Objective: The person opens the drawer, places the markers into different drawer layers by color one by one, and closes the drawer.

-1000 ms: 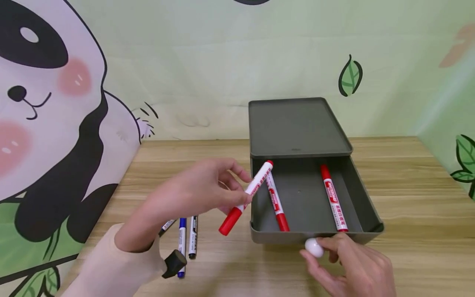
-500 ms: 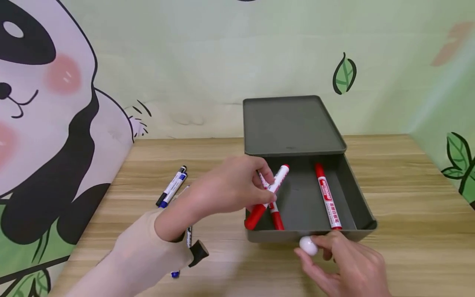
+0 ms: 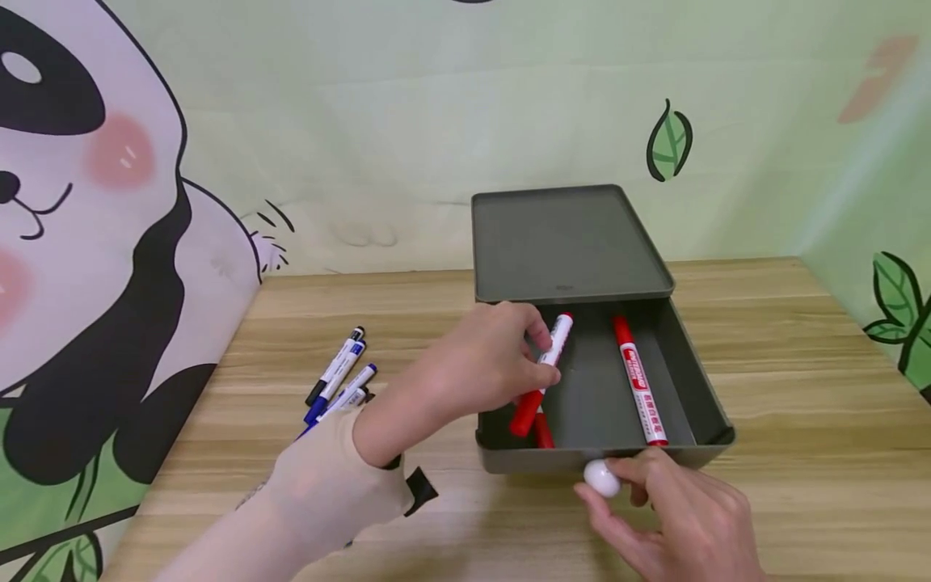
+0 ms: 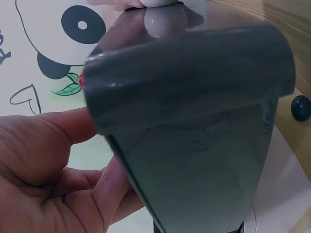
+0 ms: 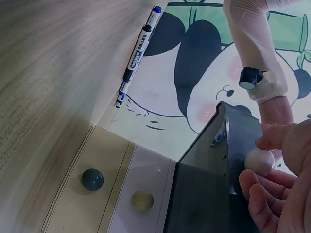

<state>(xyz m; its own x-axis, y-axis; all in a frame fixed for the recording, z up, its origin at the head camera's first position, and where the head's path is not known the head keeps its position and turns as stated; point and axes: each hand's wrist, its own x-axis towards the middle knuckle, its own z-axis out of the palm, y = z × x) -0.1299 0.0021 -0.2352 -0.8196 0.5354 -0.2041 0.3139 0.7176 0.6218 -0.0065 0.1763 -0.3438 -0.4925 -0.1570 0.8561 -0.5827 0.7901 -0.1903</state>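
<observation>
In the head view, my left hand (image 3: 494,356) pinches a red whiteboard marker (image 3: 558,339) inside the pulled-out dark grey drawer (image 3: 596,404). Its red cap points down toward the front left. Below it lies a second red marker (image 3: 544,432), mostly hidden by the hand. Another red marker (image 3: 640,380) lies along the right part of the drawer. My right hand (image 3: 687,517) holds the drawer's white round knob (image 3: 602,478) between thumb and fingers, as the right wrist view also shows at the knob (image 5: 259,161). The drawer's side fills much of the left wrist view, hiding the marker.
Several blue and black markers (image 3: 336,380) lie on the wooden table (image 3: 407,307) left of the drawer, some hidden by the sleeve. Under the grey drawer, the right wrist view shows a pale drawer with a yellow knob (image 5: 142,200) and a yellowish one with a dark knob (image 5: 92,179).
My left hand has moved right with the red marker, from beside the drawer to inside it. The right hand has kept its hold on the knob.
</observation>
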